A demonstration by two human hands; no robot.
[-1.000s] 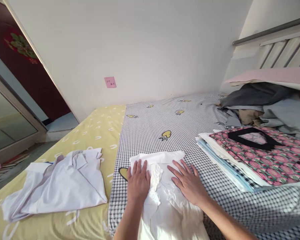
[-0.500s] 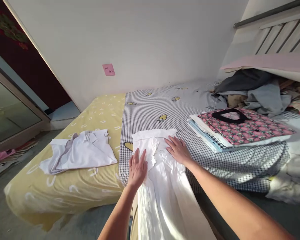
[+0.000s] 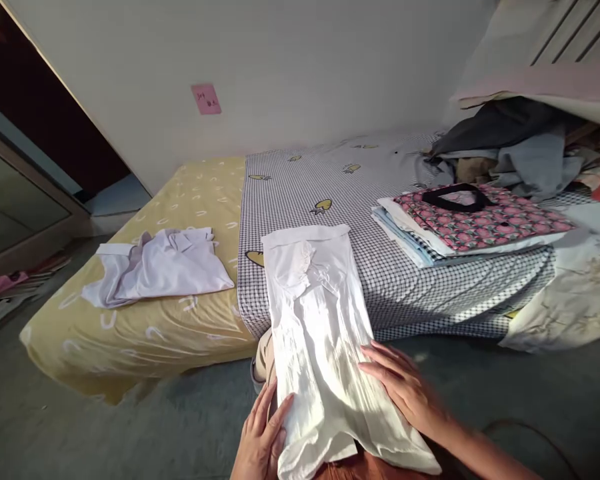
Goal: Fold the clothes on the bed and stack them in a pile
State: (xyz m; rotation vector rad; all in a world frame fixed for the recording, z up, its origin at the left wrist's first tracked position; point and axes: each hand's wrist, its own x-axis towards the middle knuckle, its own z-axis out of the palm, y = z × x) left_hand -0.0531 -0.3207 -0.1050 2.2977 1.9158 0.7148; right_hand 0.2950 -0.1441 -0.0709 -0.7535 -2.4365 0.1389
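Observation:
A white garment with a ruffled collar stretches from the bed's edge down toward me, its far end folded in a straight band and its near hem hanging loose. Along the lower left side of the cloth rests my left hand, fingers extended. My right hand lies against the lower right side, fingers spread and palm on the fabric. Neither hand grips the cloth. To the left, a pale lavender shirt lies loosely folded on the yellow sheet.
The bed has a yellow sheet on the left and a checked sheet on the right. A stack of folded clothes topped by a pink floral piece sits at right, before a heap of dark and grey cloth. A pink note is on the wall.
Both hands have slid from the garment's collar end down toward its near hem, closer to me. My view has tilted downward, and the near hem now shows.

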